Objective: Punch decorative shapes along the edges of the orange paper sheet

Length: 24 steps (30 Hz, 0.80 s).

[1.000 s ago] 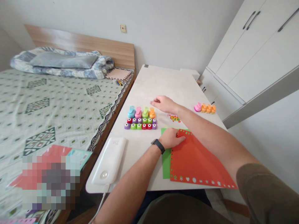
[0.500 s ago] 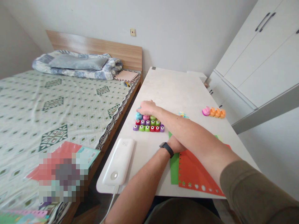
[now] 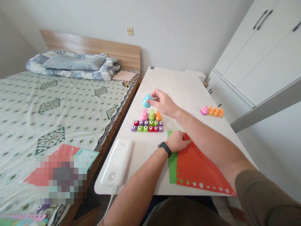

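In my right hand (image 3: 162, 102), raised over the table behind the rows of punches, a light blue craft punch (image 3: 147, 101) is pinched between thumb and fingers. My left hand (image 3: 177, 141), with a dark wristband, grips the top left part of an orange sheet of paper (image 3: 195, 166), which has punched shapes along its left and bottom edges. Beneath it a green sheet (image 3: 172, 172) shows at the left. Pink (image 3: 145, 115), green (image 3: 151, 115) and orange (image 3: 158, 115) lever punches stand behind two rows of small punches (image 3: 145, 128). My right forearm covers part of the orange sheet.
A white power bank (image 3: 117, 163) with a cable lies at the table's front left. One pink and several orange punches (image 3: 213, 111) stand at the right. The bed (image 3: 77, 106) runs along the left, with a plastic packet (image 3: 87, 155) on it; white cabinets (image 3: 256, 53) rise at right.
My right hand reached left to the row of lever punches, took the light blue one from its left end and lifted it. My left hand has stayed at the orange sheet.
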Motion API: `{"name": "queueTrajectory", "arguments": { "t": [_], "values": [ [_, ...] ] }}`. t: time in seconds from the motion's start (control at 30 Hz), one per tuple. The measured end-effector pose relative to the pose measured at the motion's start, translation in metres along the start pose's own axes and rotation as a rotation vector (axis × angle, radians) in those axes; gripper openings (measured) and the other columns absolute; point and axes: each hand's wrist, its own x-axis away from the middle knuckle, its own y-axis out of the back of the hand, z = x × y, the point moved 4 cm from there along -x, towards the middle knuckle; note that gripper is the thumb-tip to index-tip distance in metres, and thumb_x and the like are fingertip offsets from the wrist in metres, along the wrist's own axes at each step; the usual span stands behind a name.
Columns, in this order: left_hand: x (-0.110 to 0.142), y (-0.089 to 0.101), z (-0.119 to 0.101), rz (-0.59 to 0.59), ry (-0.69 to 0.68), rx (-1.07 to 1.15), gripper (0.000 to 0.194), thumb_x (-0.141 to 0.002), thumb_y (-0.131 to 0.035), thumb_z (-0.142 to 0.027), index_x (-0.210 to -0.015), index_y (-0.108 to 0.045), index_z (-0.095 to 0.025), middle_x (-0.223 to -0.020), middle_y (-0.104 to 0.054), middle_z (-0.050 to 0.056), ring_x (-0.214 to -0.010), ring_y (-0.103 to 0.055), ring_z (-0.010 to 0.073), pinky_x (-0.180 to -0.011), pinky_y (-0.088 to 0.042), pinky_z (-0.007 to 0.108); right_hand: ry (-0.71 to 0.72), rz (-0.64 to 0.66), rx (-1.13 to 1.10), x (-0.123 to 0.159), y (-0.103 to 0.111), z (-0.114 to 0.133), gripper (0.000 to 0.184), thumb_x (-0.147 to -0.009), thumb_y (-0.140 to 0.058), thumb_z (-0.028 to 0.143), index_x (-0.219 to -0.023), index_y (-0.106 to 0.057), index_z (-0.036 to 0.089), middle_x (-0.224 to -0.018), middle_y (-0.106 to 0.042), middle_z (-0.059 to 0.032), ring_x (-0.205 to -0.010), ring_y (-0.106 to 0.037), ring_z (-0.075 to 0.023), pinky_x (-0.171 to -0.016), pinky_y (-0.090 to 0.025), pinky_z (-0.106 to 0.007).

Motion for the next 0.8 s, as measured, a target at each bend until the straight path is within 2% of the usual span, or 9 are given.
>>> {"name": "queueTrajectory", "arguments": {
  "t": [0.13,0.23,0.4,0.57,0.8],
  "values": [
    [0.000,0.002,0.000,0.000,-0.004,-0.018,0.036,-0.087,-0.057,-0.044,-0.064,-0.059,-0.015,-0.061,-0.057,-0.001,-0.057,-0.049,0.0115,-0.054,-0.033,0.024,-0.047,-0.111,-0.207,0.061,0.067,-0.011,0.037,-0.083,-0.077,0.051,-0.094,-0.054,0.024,-0.095,-0.068,-0.0017,-0.086,-0.067,-0.0177,-0.084,-0.055,-0.036],
    [-0.001,0.003,0.000,-0.010,0.041,-0.017,0.039,-0.086,-0.057,-0.046,-0.060,-0.053,-0.016,-0.057,-0.050,-0.002,-0.054,-0.042,0.0103,-0.052,-0.028,0.025,-0.173,-0.197,-0.272,0.114,0.110,-0.040,0.044,-0.078,-0.083,0.050,-0.101,-0.055,0.024,-0.098,-0.068,-0.0031,-0.087,-0.067,-0.0186,-0.084,-0.057,-0.037],
    [-0.001,0.005,-0.003,-0.029,0.062,0.014,0.037,-0.084,-0.058,-0.046,-0.063,-0.057,-0.016,-0.057,-0.049,-0.002,-0.057,-0.043,0.0110,-0.053,-0.030,0.024,-0.329,-0.305,-0.303,0.189,0.164,-0.091,0.054,-0.071,-0.089,0.044,-0.113,-0.060,0.024,-0.116,-0.067,-0.0076,-0.099,-0.067,-0.0217,-0.087,-0.059,-0.039],
    [-0.002,0.005,-0.004,-0.052,0.100,0.012,0.037,-0.084,-0.058,-0.047,-0.065,-0.059,-0.016,-0.057,-0.049,-0.002,-0.058,-0.044,0.0114,-0.053,-0.032,0.023,-0.366,-0.307,-0.278,0.225,0.192,-0.114,0.051,-0.075,-0.086,0.042,-0.117,-0.066,0.023,-0.117,-0.068,-0.0092,-0.101,-0.066,-0.0224,-0.090,-0.058,-0.040],
    [-0.002,0.003,-0.003,-0.067,0.125,0.045,0.037,-0.085,-0.058,-0.049,-0.072,-0.062,-0.015,-0.064,-0.057,0.000,-0.062,-0.050,0.0128,-0.054,-0.035,0.022,-0.397,-0.309,-0.291,0.241,0.192,-0.131,0.049,-0.076,-0.084,0.046,-0.117,-0.068,0.024,-0.115,-0.071,-0.0089,-0.097,-0.068,-0.0229,-0.092,-0.057,-0.041]
  ]
}}
